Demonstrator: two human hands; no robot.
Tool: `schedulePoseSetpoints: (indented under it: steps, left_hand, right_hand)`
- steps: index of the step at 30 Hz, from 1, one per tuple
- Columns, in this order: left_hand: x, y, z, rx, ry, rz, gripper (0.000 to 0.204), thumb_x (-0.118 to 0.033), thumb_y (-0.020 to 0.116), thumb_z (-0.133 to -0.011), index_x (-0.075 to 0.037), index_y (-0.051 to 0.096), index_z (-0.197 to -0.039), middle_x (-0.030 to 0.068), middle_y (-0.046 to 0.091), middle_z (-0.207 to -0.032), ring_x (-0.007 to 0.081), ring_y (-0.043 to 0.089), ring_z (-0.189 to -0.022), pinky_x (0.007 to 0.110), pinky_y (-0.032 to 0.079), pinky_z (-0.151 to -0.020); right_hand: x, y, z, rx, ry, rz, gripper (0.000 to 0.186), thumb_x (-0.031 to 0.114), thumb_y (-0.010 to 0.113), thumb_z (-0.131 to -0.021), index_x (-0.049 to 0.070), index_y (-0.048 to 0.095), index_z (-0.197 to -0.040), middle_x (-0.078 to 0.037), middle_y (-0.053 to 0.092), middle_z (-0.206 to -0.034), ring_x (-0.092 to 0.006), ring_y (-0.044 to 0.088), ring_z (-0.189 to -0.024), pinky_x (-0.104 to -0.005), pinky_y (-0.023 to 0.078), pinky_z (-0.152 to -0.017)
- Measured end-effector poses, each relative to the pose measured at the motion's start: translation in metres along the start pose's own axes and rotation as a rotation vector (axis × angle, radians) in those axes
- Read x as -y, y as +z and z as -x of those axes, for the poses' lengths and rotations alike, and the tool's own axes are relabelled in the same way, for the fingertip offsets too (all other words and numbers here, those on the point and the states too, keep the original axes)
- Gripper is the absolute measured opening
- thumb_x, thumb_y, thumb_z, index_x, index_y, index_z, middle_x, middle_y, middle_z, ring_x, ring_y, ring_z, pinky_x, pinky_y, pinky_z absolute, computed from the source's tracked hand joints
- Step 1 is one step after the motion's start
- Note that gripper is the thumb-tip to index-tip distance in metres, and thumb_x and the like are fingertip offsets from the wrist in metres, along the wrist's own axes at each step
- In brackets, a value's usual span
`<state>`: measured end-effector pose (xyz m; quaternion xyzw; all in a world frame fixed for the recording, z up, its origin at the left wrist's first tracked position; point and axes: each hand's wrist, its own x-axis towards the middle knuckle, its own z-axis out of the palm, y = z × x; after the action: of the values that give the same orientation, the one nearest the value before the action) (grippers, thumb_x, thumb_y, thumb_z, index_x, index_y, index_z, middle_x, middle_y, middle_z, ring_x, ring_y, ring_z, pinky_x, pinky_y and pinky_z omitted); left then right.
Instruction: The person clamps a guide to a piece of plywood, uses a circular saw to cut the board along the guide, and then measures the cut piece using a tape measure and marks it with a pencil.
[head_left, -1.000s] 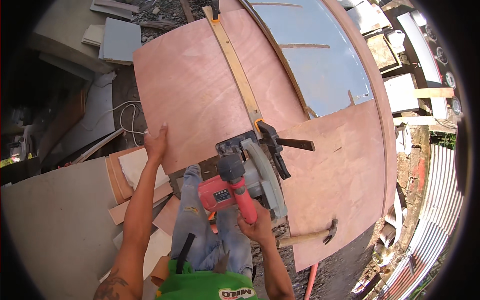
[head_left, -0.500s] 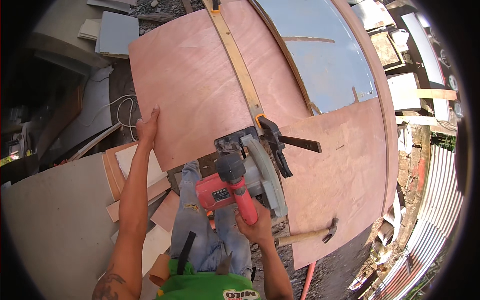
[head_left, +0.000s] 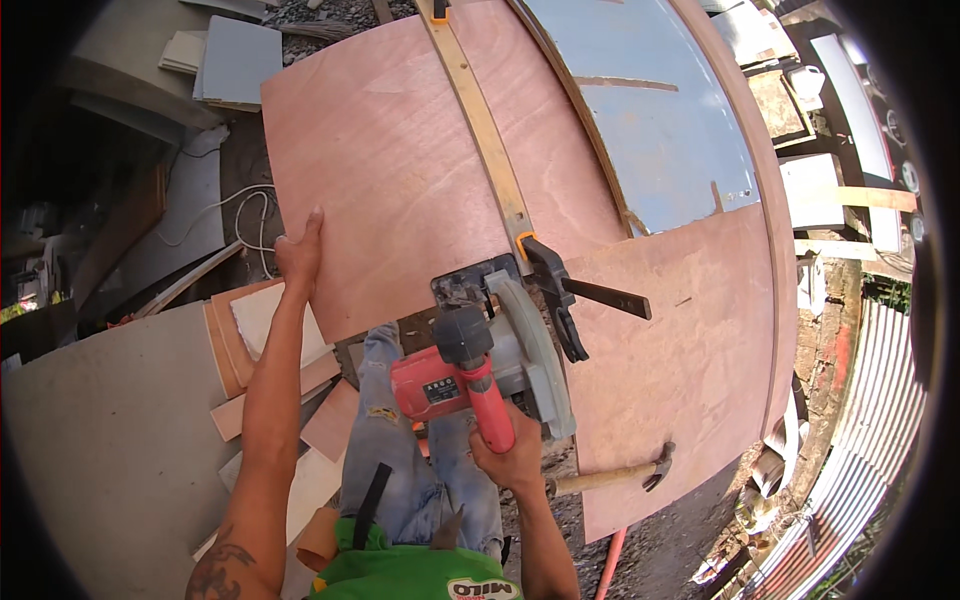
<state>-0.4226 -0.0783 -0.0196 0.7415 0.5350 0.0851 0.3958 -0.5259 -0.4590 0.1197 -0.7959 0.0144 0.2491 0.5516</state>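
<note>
My right hand (head_left: pixel 508 455) grips the red handle of a circular saw (head_left: pixel 450 370), whose dark base plate sits at the near edge of a pink plywood sheet (head_left: pixel 380 170). My left hand (head_left: pixel 300 255) holds the sheet's left edge, thumb on top. A wooden straightedge strip (head_left: pixel 476 120) lies along the sheet, held by a black clamp (head_left: pixel 560 300) just right of the saw and another (head_left: pixel 438 12) at the far end. A hammer (head_left: pixel 625 470) with a wooden handle lies on the lower-right plywood.
A blue panel (head_left: pixel 670 140) lies at upper right. Board offcuts (head_left: pixel 260 350) rest left of my legs, with a white cord (head_left: pixel 255 205) above them and a large grey board (head_left: pixel 110 430) at lower left. Corrugated metal (head_left: pixel 870 400) runs along the right side. Gravel shows below the sheets.
The view has shifted slightly. My left hand has slid a little up and left along the sheet's edge; the saw stays almost in the same place in my right hand.
</note>
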Motion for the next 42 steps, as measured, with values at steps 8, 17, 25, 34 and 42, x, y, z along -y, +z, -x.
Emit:
schedulePoseSetpoints:
  steps: [8,17,25,34,42]
  left_hand:
    - [-0.004,0.002,0.002,-0.020,-0.016,-0.019,0.098,-0.061,0.074,-0.072,0.020,0.052,-0.122,0.0323,0.056,-0.128,0.0410,0.054,-0.121,0.041,0.042,-0.103]
    - [-0.005,0.002,0.004,-0.005,-0.023,-0.012,0.095,-0.062,0.074,-0.072,0.017,0.054,-0.122,0.0317,0.058,-0.125,0.0400,0.055,-0.120,0.041,0.042,-0.102]
    - [0.000,0.003,-0.001,-0.012,-0.030,-0.025,0.094,-0.062,0.073,-0.072,0.017,0.056,-0.120,0.0313,0.059,-0.123,0.0401,0.057,-0.118,0.041,0.043,-0.101]
    - [0.000,0.002,-0.001,-0.039,-0.035,-0.073,0.096,-0.064,0.072,-0.072,0.017,0.056,-0.119,0.0319,0.059,-0.122,0.0409,0.058,-0.117,0.042,0.043,-0.100]
    - [-0.001,0.004,0.001,0.003,-0.011,0.003,0.097,-0.065,0.072,-0.071,0.017,0.056,-0.119,0.0322,0.059,-0.122,0.0410,0.058,-0.117,0.041,0.044,-0.100]
  right_hand:
    - [-0.003,0.000,-0.004,0.046,0.061,-0.034,0.017,0.006,0.068,-0.075,0.001,0.062,-0.090,-0.006,0.063,-0.069,-0.0121,0.062,-0.059,-0.0281,0.050,-0.059]
    - [0.002,0.002,-0.007,0.042,0.060,-0.013,0.021,0.010,0.071,-0.073,0.002,0.062,-0.090,-0.008,0.063,-0.071,-0.0166,0.061,-0.063,-0.0306,0.050,-0.064]
    - [0.000,0.004,-0.008,0.042,0.065,-0.022,0.026,0.013,0.072,-0.071,0.003,0.062,-0.092,-0.011,0.063,-0.073,-0.0218,0.062,-0.064,-0.0331,0.051,-0.065]
    - [0.000,0.005,-0.011,0.041,0.042,-0.021,0.026,0.013,0.072,-0.071,0.003,0.062,-0.093,-0.012,0.063,-0.074,-0.0238,0.064,-0.065,-0.0342,0.051,-0.066]
    - [0.008,0.005,-0.020,0.060,0.005,-0.008,0.029,0.011,0.073,-0.073,0.002,0.061,-0.097,-0.013,0.064,-0.077,-0.0244,0.065,-0.067,-0.0340,0.051,-0.066]
